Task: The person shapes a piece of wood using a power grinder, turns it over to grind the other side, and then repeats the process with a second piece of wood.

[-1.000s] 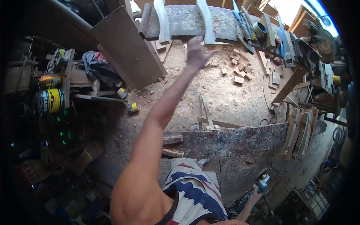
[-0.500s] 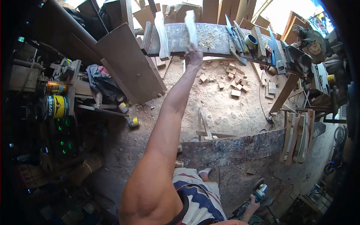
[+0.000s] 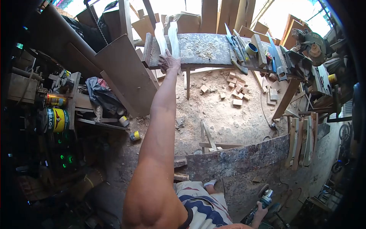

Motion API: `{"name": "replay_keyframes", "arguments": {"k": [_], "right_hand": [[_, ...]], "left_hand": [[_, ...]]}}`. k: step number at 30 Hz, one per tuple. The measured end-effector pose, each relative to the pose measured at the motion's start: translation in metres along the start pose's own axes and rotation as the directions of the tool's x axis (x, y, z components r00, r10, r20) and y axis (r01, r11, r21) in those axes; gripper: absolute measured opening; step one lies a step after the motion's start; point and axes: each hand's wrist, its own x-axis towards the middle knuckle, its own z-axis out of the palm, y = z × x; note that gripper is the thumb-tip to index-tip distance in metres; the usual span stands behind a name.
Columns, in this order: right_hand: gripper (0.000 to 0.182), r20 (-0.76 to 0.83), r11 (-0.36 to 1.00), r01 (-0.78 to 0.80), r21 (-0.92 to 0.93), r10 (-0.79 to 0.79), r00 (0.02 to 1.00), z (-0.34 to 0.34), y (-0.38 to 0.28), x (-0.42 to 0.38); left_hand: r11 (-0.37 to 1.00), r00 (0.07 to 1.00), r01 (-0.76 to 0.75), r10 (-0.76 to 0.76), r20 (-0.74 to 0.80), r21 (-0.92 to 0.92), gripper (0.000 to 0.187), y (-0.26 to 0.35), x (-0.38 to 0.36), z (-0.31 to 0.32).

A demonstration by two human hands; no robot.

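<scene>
My left hand (image 3: pixel 170 63) reaches out to the front edge of the workbench. It lies over the near end of a pale curved wooden piece (image 3: pixel 174 38), thumb on its right side and fingers stretched toward a second pale curved wooden piece (image 3: pixel 161 37) beside it. Both pieces lie side by side at the bench's left end, their near ends partly hidden by the hand. Low on the right, my right hand (image 3: pixel 260 211) grips an angle grinder (image 3: pixel 265 197) by its body, away from the bench, its disc facing up and left.
The workbench (image 3: pixel 190 51) bears wood shavings, a handsaw (image 3: pixel 275 55), a roll of tape (image 3: pixel 251 49) and other hand tools. Small wood blocks (image 3: pixel 238 91) lie on the sawdust-covered floor. A low stained board (image 3: pixel 236 158) crosses in front of me; more curved wood pieces (image 3: pixel 304 141) lean at its right.
My left hand has moved left with the curved wooden piece, which now lies close beside the other one. The right hand still holds the angle grinder in about the same place.
</scene>
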Motion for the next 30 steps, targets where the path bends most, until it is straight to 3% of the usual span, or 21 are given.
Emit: {"name": "replay_keyframes", "arguments": {"k": [4,5,9,12,13,14,16,17,18,19,20,21,22,24,26,28,30], "right_hand": [[0.026,-0.021,1.000,0.016,-0.003,-0.016,1.000,-0.003,-0.012,0.003],[0.026,-0.023,0.999,0.036,0.017,-0.035,0.999,-0.002,-0.008,0.007],[0.027,-0.022,0.999,0.044,0.023,-0.043,0.999,-0.005,0.002,0.025],[0.027,-0.001,1.000,0.004,0.025,-0.004,1.000,0.001,-0.010,0.025],[0.027,0.004,1.000,0.011,0.029,-0.012,1.000,0.003,-0.008,0.030],[0.028,0.008,0.999,0.013,0.031,-0.014,1.000,0.002,-0.001,0.036],[0.031,-0.018,0.973,0.228,0.031,-0.227,0.974,0.005,0.056,0.082],[0.034,-0.065,0.943,0.333,0.022,-0.331,0.942,0.014,0.039,0.070],[0.040,0.032,0.987,0.148,0.066,-0.150,0.988,0.008,0.029,0.061],[0.040,0.010,0.985,0.170,-0.033,-0.170,0.985,0.009,0.016,0.055],[0.041,-0.053,0.963,0.271,0.009,-0.270,0.961,0.012,0.016,0.051],[0.039,-0.001,0.999,0.024,-0.033,-0.024,1.000,0.003,-0.013,0.035],[0.045,-0.078,0.997,0.065,0.030,-0.063,0.995,0.001,0.011,0.047],[0.039,-0.083,0.992,0.108,0.068,-0.102,0.991,-0.011,-0.001,0.041],[0.038,-0.083,0.992,0.083,0.090,-0.076,0.994,-0.021,0.015,0.046],[0.040,-0.061,0.997,0.005,0.083,0.000,0.998,-0.040,0.035,0.059],[0.040,-0.067,0.993,0.004,0.120,0.004,0.998,-0.059,0.052,0.070]], "left_hand": [[0.996,0.990,-0.057,0.065,-0.123,0.066,0.112,-0.032,-0.008,-0.008],[0.989,0.991,-0.062,0.077,-0.106,0.136,0.107,-0.039,-0.006,-0.017],[0.988,0.993,-0.114,0.117,-0.033,0.105,0.096,-0.063,-0.001,-0.033],[0.950,0.976,-0.084,0.139,-0.166,0.300,0.093,-0.067,0.004,-0.001],[0.910,0.982,-0.097,0.153,-0.110,0.404,0.092,-0.058,-0.008,-0.012],[0.910,0.963,-0.177,0.240,-0.126,0.376,0.090,-0.053,-0.033,-0.019],[0.877,0.894,-0.366,0.425,-0.145,0.312,0.086,-0.047,-0.083,-0.014],[0.862,0.881,-0.451,0.472,-0.041,0.232,0.087,-0.051,-0.112,-0.001],[0.805,0.810,-0.572,0.584,-0.042,0.157,0.088,-0.063,-0.146,0.011],[0.721,0.720,-0.691,0.693,-0.040,0.046,0.089,-0.077,-0.182,0.035],[0.729,0.731,-0.678,0.682,0.015,-0.099,0.083,-0.069,-0.241,0.027],[0.710,0.705,-0.704,0.700,0.115,-0.005,0.076,-0.062,-0.297,0.023],[0.657,0.650,-0.743,0.754,0.094,-0.126,0.067,-0.065,-0.346,0.028],[0.612,0.582,-0.785,0.782,0.224,-0.097,0.060,-0.065,-0.434,0.038],[0.645,0.572,-0.702,0.763,0.300,-0.303,0.053,-0.066,-0.513,0.052],[0.621,0.521,-0.677,0.783,0.338,-0.395,0.046,-0.046,-0.584,0.042],[0.781,0.464,-0.308,0.621,0.632,-0.543,0.038,-0.021,-0.636,0.041]]}}
